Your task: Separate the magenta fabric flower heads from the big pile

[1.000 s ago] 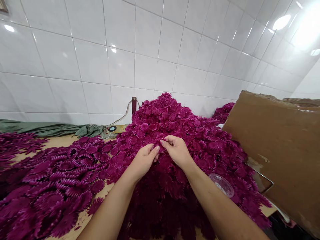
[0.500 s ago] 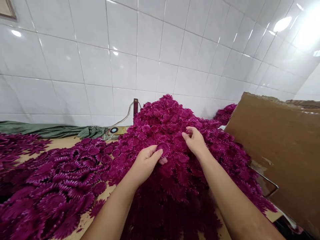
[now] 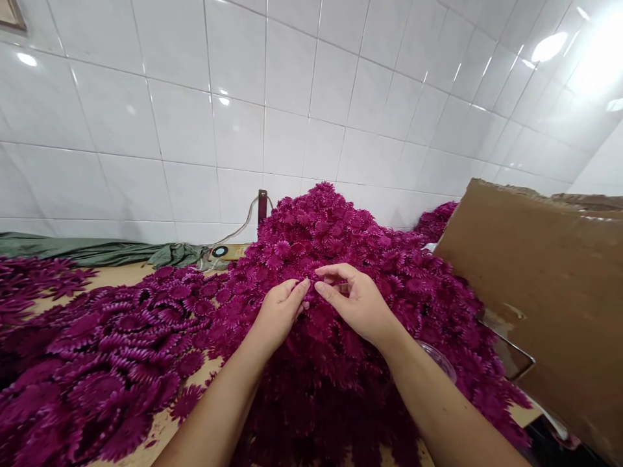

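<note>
My left hand (image 3: 279,314) is closed in a pinch in front of the tall heap of magenta artificial flowers (image 3: 318,230). What its fingertips hold blends into the heap, so I cannot make it out. Close to those fingertips, from the right, comes my right hand (image 3: 357,298). Its thumb and index finger are apart, with nothing visible between them. Flat, fringed flower heads with narrow petals make up the heap, and it drops into shadow below both hands.
Left of the hands lies a lower spread of magenta flowers (image 3: 104,383). On the right a large cardboard box (image 3: 540,285) leans beside the heap. The rim of a clear plastic container (image 3: 440,363) shows by my right forearm. Green cloth (image 3: 97,251) runs along the tiled wall (image 3: 189,130).
My right hand has moved left and slightly down from the heap to beside my left fingertips. The flower seen at my left fingers before is no longer distinct. The clear container's rim has come into sight.
</note>
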`<state>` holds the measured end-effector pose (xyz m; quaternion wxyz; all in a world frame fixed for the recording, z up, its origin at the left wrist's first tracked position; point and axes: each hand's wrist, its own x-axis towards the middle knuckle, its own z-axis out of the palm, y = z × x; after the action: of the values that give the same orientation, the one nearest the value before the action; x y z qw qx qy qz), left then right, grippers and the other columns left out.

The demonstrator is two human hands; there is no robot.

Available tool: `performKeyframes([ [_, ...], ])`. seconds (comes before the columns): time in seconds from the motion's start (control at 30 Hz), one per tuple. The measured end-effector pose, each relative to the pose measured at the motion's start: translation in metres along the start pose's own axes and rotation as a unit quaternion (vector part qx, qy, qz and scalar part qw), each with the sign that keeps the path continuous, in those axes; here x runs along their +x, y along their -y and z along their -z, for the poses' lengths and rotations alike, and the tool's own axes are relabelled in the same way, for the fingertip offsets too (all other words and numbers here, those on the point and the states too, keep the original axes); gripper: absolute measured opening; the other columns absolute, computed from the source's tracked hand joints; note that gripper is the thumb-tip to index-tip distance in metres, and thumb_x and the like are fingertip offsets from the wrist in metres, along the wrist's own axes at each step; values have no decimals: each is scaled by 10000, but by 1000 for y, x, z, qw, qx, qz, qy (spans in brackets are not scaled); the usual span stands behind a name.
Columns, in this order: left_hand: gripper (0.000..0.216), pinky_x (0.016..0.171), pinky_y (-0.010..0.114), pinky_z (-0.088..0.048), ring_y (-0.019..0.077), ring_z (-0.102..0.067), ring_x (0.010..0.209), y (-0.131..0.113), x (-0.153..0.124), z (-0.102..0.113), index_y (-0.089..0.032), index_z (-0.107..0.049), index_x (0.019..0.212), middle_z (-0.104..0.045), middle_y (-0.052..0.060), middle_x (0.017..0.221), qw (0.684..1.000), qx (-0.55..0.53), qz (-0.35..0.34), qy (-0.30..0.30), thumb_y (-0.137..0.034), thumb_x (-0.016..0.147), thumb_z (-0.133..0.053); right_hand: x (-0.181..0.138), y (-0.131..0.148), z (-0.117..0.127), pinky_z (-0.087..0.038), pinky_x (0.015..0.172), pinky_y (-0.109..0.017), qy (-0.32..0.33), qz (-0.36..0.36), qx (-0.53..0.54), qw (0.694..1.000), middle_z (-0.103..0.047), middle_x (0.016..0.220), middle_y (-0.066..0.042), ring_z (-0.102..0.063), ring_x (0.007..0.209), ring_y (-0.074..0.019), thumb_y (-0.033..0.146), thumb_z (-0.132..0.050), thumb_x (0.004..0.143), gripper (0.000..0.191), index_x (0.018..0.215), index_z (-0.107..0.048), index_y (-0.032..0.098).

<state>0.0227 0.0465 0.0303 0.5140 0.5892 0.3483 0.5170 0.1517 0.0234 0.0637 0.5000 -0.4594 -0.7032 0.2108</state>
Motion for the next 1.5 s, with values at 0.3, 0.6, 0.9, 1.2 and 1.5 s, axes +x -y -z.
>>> performKeyframes([
  [0.3,328,515,228,-322,96,-394,468,-8,-4,-1,-196,-418,531,-434,-49,473,993,101,-45,48,-453,735,-433,12,-14,-5,-322,466,-232,-31,-93,50,994,-447,476,57,-395,445,-90,230,-511,634,51,613,-511,184],
  [0.6,225,567,240,-355,115,-453,510,-5,-2,-1,-198,-427,557,-476,-45,504,986,152,-62,25,-302,756,-441,43,-36,-1,-375,580,-268,-203,-68,-110,971,-514,558,21,-473,541,-139,170,-445,623,53,597,-478,203],
  [0.9,92,570,237,-408,104,-514,496,-18,-1,5,-162,-516,659,-571,-30,508,1000,-18,7,-6,-234,676,-570,52,-59,34,-383,552,-260,-201,-84,-107,970,-517,579,17,-473,523,-128,184,-473,598,67,658,-501,185],
  [1.2,262,506,223,-324,86,-402,467,-3,3,9,-179,-447,548,-439,-67,475,997,48,-27,-57,-385,677,-545,49,-66,27,-413,608,-314,-181,-94,-136,969,-542,625,-22,-508,565,-154,336,-490,680,216,763,-566,151],
  [1.5,466,408,212,-195,60,-218,392,5,6,8,-204,-367,511,-272,-105,409,1000,3,2,-27,-638,594,-514,16,-7,-7,-445,685,-309,63,-54,32,996,-624,754,-43,-567,693,-155,368,-578,636,254,789,-604,167],
])
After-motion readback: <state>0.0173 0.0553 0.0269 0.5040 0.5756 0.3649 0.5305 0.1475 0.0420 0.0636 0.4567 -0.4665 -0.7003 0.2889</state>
